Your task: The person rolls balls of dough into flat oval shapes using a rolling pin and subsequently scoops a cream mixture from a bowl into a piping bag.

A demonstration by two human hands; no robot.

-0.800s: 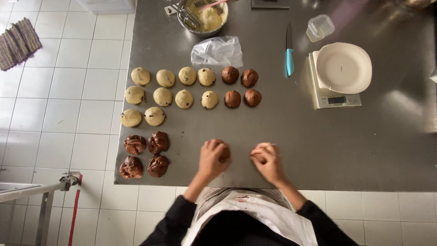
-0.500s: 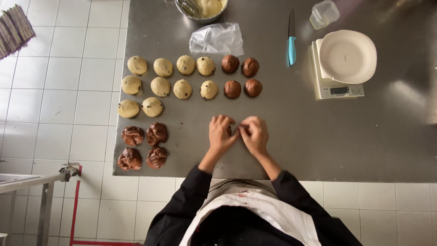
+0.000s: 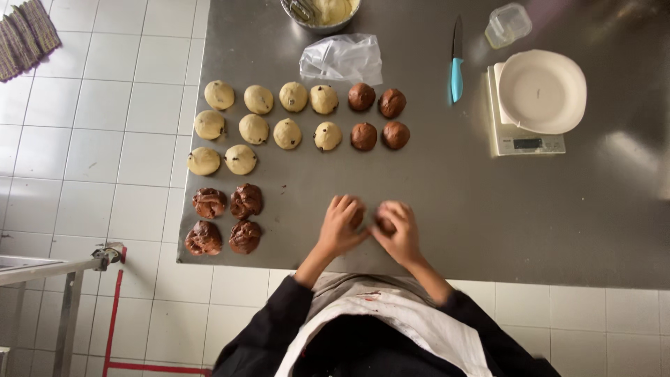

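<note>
- One view only, worn on the head, looking straight down from well above.
- It takes in the steel table (image 3: 488, 209), both hands, and tiled floor (image 3: 105, 139) at left.

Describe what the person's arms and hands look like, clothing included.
Both hands, the left hand and the right hand, are bare: no gloves, and no rings or watch that can be made out. Long black sleeves cover both arms down to just short of the wrists. A white apron with small red stains hangs over the front.
</note>
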